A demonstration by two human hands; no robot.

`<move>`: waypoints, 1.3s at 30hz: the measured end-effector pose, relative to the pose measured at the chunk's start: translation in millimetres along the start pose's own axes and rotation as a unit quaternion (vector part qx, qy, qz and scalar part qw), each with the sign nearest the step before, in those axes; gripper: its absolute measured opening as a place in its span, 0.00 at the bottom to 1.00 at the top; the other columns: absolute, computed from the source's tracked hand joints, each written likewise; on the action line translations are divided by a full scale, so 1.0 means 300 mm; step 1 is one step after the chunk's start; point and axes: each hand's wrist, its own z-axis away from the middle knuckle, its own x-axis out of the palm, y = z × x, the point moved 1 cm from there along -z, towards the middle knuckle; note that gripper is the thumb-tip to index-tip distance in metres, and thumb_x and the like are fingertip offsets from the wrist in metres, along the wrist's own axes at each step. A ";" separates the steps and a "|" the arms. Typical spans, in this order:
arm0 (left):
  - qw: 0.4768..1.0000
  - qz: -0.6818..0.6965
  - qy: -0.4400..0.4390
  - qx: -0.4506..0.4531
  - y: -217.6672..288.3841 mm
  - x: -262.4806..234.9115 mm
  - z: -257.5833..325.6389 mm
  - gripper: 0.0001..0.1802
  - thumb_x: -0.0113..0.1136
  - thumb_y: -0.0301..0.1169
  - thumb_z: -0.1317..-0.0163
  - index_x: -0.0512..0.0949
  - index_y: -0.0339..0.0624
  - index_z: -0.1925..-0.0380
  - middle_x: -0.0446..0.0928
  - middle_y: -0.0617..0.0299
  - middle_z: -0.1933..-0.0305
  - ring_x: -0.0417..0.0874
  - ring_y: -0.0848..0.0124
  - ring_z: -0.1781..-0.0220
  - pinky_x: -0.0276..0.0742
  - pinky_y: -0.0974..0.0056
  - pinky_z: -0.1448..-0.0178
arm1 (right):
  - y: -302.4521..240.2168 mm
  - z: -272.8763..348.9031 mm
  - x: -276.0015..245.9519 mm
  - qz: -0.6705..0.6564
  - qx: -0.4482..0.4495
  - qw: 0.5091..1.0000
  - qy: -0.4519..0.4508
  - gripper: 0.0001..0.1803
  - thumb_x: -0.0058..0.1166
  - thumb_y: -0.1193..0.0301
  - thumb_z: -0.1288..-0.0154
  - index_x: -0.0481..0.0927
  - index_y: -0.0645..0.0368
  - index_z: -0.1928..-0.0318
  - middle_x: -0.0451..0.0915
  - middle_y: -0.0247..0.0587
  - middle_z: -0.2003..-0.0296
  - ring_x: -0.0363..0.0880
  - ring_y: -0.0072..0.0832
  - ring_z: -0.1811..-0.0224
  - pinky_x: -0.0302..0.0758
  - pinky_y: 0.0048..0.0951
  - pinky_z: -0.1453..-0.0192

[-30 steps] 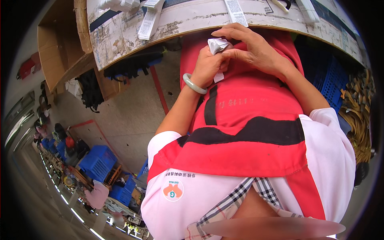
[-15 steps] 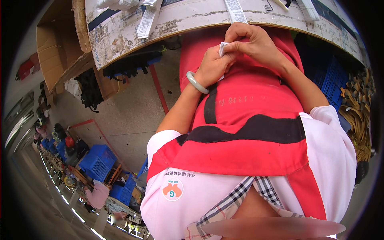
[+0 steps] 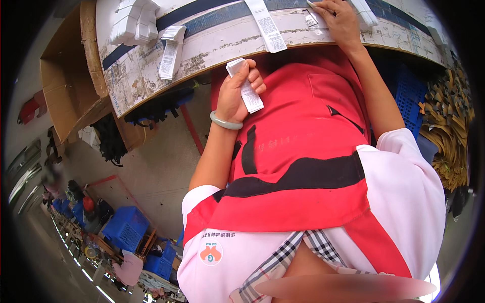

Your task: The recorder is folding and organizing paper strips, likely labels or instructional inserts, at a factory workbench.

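White folded label strip [image 3: 246, 87] is clamped in the left hand [image 3: 237, 93], grip curled tight around it just off the tabletop's [image 3: 212, 48] near edge. Right hand [image 3: 339, 21] lies flat on the tabletop, fingertips pressing a small label [image 3: 310, 20], clutching nothing.

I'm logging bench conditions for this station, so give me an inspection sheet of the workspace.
Surface: worn white worktable, paint scuffed.
Job's things: folded white labels in the left hand; more label strips on the table.
Clutter: stack of white labels; open cardboard box beside the table.
Grippers: left hand closed on labels; right hand pressing on the tabletop.
Cables: nothing seen.
Surroundings: blue crates on the floor.
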 end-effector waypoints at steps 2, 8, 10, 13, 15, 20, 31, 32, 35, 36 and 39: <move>1.000 0.023 -0.015 -0.003 0.014 0.015 -0.019 0.11 0.47 0.35 0.25 0.72 0.37 0.55 0.63 0.67 0.73 0.61 0.79 0.74 0.63 0.72 0.70 | -0.037 -0.017 -0.019 -0.025 0.031 0.999 -0.006 0.06 0.64 0.71 0.41 0.85 0.63 0.69 0.79 0.44 0.70 0.79 0.39 0.63 0.74 0.34 0.60; 0.999 -0.007 -0.030 0.037 0.072 0.061 -0.046 0.11 0.46 0.34 0.24 0.71 0.37 0.54 0.62 0.68 0.74 0.58 0.81 0.77 0.58 0.75 0.75 | -0.197 0.002 -0.053 -0.173 -0.027 0.984 -0.031 0.07 0.63 0.72 0.39 0.84 0.59 0.61 0.80 0.42 0.63 0.79 0.38 0.59 0.76 0.33 0.54; 0.997 -0.036 -0.013 0.062 0.093 0.100 -0.057 0.12 0.47 0.35 0.24 0.72 0.37 0.55 0.62 0.68 0.75 0.57 0.81 0.78 0.57 0.75 0.76 | -0.243 0.068 -0.038 -0.256 -0.075 0.943 -0.202 0.08 0.60 0.71 0.36 0.83 0.57 0.58 0.81 0.40 0.63 0.80 0.37 0.59 0.76 0.33 0.53; 0.991 -0.099 0.015 0.092 0.116 0.127 -0.074 0.12 0.48 0.35 0.25 0.73 0.37 0.56 0.63 0.68 0.76 0.58 0.82 0.78 0.57 0.75 0.76 | -0.356 0.130 -0.031 -0.250 -0.095 0.885 -0.380 0.06 0.59 0.70 0.37 0.82 0.57 0.60 0.81 0.41 0.65 0.81 0.40 0.60 0.77 0.36 0.55; 0.982 -0.145 0.035 0.116 0.127 0.147 -0.072 0.12 0.50 0.35 0.25 0.73 0.36 0.56 0.63 0.69 0.77 0.57 0.82 0.80 0.56 0.75 0.78 | -0.306 0.104 0.022 -0.242 -0.124 0.902 -0.336 0.06 0.59 0.70 0.36 0.83 0.56 0.60 0.82 0.41 0.64 0.81 0.40 0.59 0.77 0.37 0.55; 0.972 -0.192 0.053 0.123 0.137 0.130 -0.088 0.12 0.51 0.35 0.26 0.75 0.34 0.56 0.64 0.69 0.78 0.59 0.82 0.81 0.57 0.75 0.78 | -0.209 -0.048 0.124 -0.157 -0.106 0.978 -0.085 0.11 0.60 0.69 0.36 0.84 0.51 0.53 0.80 0.38 0.61 0.78 0.35 0.59 0.76 0.32 0.55; 0.757 -0.515 0.098 0.391 0.153 0.108 -0.127 0.09 0.61 0.24 0.34 0.81 0.36 0.55 0.81 0.66 0.65 0.77 0.82 0.68 0.74 0.75 0.66 | -0.263 -0.029 0.124 -0.330 -0.040 0.929 -0.161 0.09 0.63 0.70 0.38 0.86 0.54 0.57 0.80 0.34 0.63 0.77 0.27 0.65 0.75 0.27 0.60; 0.747 -0.535 0.059 0.390 0.168 0.099 -0.127 0.09 0.60 0.22 0.34 0.81 0.36 0.55 0.81 0.67 0.63 0.78 0.82 0.65 0.75 0.75 0.63 | -0.278 -0.019 0.114 -0.361 -0.031 0.918 -0.162 0.08 0.65 0.70 0.38 0.87 0.54 0.58 0.80 0.31 0.65 0.74 0.21 0.67 0.74 0.22 0.62; 0.769 -0.536 0.026 0.348 0.170 0.122 -0.108 0.09 0.58 0.18 0.36 0.83 0.35 0.57 0.82 0.67 0.61 0.80 0.80 0.61 0.77 0.76 0.60 | -0.286 -0.019 0.071 -0.367 -0.012 0.899 -0.238 0.10 0.63 0.72 0.37 0.85 0.58 0.54 0.78 0.29 0.60 0.73 0.17 0.65 0.73 0.18 0.58; 0.782 -0.520 0.043 0.341 0.164 0.125 -0.109 0.10 0.59 0.17 0.39 0.83 0.36 0.59 0.83 0.65 0.63 0.81 0.79 0.62 0.77 0.74 0.60 | -0.278 -0.010 0.084 -0.409 0.016 0.885 -0.224 0.10 0.63 0.69 0.35 0.85 0.60 0.57 0.81 0.31 0.67 0.76 0.18 0.66 0.75 0.21 0.61; 0.797 -0.497 0.053 0.337 0.156 0.121 -0.085 0.09 0.61 0.16 0.42 0.83 0.36 0.61 0.83 0.64 0.66 0.81 0.79 0.64 0.77 0.73 0.59 | -0.300 -0.020 0.050 -0.417 0.060 0.857 -0.297 0.10 0.62 0.69 0.35 0.84 0.61 0.57 0.82 0.32 0.67 0.78 0.17 0.65 0.76 0.20 0.59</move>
